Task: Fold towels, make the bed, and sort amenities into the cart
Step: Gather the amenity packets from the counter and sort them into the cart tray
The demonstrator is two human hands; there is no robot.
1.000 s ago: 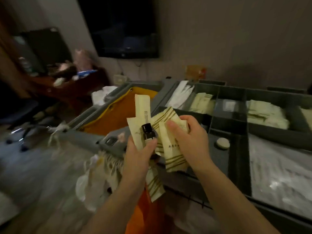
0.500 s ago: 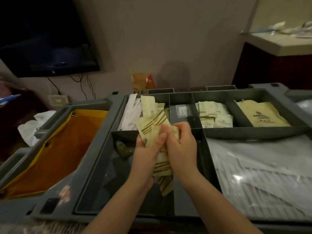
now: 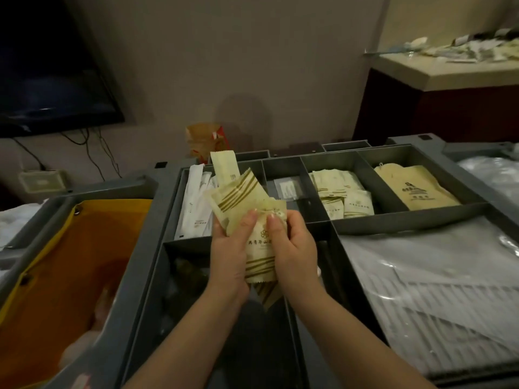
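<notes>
Sachets (image 3: 259, 256) bunched upright between both hands, above cart (image 3: 157, 209) near-left compartment. Left hand (image 3: 227, 262) clasped round bundle's left edge, right hand (image 3: 295, 256) round its right edge; both thumbs pressed on front sachet. Top sachets fanned upward.

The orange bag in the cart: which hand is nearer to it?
Left. The left hand grips the packets to the right of the orange bag; the right hand holds them from their far side, farther away.
</notes>
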